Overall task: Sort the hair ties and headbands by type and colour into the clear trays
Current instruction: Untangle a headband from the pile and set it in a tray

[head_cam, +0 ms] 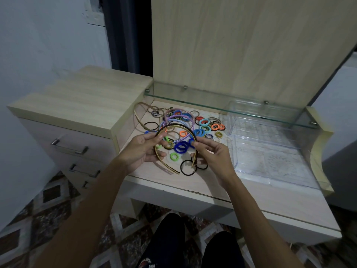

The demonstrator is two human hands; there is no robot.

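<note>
I hold a gold headband (178,126) above the dressing table, a dark one running along it. My left hand (143,149) pinches its left side and my right hand (210,153) pinches its right side. Under it lies a heap of hair ties (202,128) in blue, green, orange, teal and black. Purple headbands (178,118) and a beige headband (138,117) lie in the heap further back. Two black elastic ties (186,168) rest near my right wrist. Two clear trays (270,151) stand to the right of the heap.
A glass shelf (222,105) runs over the back of the table top, above the rear tray. A drawer unit (77,113) stands higher on the left. The wooden back panel (241,45) rises behind. My knees are under the table's front edge.
</note>
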